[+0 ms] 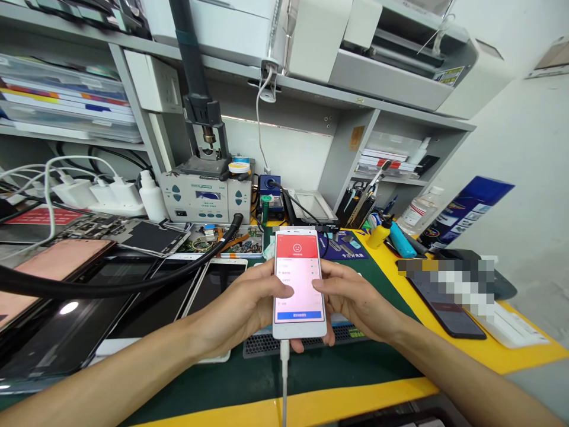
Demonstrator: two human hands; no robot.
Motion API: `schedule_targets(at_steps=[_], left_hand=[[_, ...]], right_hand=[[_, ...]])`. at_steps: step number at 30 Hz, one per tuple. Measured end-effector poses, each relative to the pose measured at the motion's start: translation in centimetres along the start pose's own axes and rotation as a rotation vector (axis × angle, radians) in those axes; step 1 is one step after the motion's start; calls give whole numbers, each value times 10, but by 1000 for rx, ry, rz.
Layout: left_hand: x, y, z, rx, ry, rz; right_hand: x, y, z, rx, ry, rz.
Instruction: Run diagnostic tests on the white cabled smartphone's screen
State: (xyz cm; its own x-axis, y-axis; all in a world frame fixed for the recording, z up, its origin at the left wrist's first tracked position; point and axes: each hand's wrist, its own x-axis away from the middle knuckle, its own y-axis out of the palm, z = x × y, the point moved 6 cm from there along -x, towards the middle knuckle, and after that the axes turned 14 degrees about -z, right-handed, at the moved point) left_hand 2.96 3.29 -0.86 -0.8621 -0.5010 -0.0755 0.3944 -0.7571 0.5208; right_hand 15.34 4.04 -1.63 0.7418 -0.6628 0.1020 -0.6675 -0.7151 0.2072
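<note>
Both hands hold a white smartphone upright above the dark green mat. My left hand grips its left edge, with the thumb over the lit screen. On the opposite edge is my right hand, its thumb also at the screen and fingertips showing below the phone. The screen has a red top with a sad-face icon, a pale list and a blue button near the bottom. A white charging cable is plugged into the phone's lower end. Most fingers are hidden behind the phone.
Several phones and tablets, including a pink one, lie at the left under a thick black hose. A soldering station stands behind. A black phone, a yellow bottle and a blue can are right. Shelves rise behind.
</note>
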Motion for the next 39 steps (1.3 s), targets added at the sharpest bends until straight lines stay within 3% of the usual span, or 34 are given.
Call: schedule_targets(at_steps=[39], left_hand=[[1, -2, -1, 10, -5, 42]], right_hand=[[0, 1, -1, 2, 7, 4]])
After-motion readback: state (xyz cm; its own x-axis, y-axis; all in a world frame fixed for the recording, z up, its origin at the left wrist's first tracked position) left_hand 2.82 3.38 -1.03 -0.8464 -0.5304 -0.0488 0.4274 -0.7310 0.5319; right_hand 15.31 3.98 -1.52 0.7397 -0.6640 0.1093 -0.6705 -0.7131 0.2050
